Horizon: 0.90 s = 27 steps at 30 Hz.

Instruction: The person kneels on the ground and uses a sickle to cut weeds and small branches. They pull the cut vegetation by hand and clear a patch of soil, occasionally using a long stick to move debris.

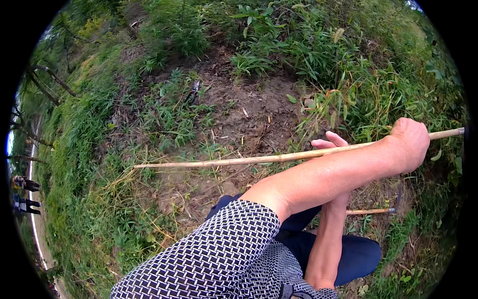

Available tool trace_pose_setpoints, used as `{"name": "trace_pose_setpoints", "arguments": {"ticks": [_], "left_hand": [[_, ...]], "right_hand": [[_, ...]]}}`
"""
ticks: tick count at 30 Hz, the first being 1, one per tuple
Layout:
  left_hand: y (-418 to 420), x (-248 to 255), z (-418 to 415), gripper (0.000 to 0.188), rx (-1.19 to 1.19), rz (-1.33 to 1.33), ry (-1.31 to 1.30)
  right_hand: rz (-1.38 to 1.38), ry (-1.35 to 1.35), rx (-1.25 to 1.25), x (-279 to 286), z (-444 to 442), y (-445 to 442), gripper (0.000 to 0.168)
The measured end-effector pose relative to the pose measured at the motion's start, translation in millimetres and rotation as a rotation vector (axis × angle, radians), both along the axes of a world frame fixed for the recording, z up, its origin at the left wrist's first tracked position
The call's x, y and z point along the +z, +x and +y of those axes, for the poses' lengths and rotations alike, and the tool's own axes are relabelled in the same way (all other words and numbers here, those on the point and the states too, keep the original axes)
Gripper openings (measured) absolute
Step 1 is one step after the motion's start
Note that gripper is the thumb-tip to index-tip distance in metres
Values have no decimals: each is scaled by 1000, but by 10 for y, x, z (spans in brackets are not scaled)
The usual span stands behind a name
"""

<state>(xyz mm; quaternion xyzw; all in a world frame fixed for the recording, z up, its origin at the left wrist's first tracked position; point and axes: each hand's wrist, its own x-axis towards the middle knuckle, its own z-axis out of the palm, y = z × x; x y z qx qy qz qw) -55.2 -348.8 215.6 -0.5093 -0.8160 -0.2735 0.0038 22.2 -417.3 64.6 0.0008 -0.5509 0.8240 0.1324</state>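
A long pole of pale wood or bamboo (pixel 257 160) lies across the view, its thin end at the left and a metal-looking ring near its right end. My left hand (pixel 410 145) is closed around it near that right end, with the left forearm crossing over my right arm. Fingers of my right hand (pixel 332 140) stick out straight behind the pole's middle part; the palm and thumb are hidden, so its grip is unclear. On the ground, right of my right forearm, lies a sickle (pixel 369 212) with a wooden handle and a dark curved blade.
A dark hand tool, perhaps pruning shears (pixel 193 91), lies among weeds. Bare soil (pixel 261 108) is ringed by grass and leafy plants (pixel 321 48). My bent knee (pixel 358 258) is at the lower right. Two people (pixel 26 203) stand by a path at the far left, near bare branches.
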Motion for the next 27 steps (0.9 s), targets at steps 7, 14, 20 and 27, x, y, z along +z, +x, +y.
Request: {"name": "trace_pose_setpoints", "arguments": {"ticks": [7,14,20,27], "left_hand": [[-2,-87,-26,29,-6,184,-77],[137,-547,-1290,51,56,302,400],[23,-1041,-2457,74,103,212,65],[97,-1646,-3174,35,356,4,-35]], "right_hand": [[115,45,-20,-66,51,-145,34],[177,-223,-206,1,950,11,35],[211,11,-130,434,1453,231,13],[323,151,-292,807,1277,392,13]]}}
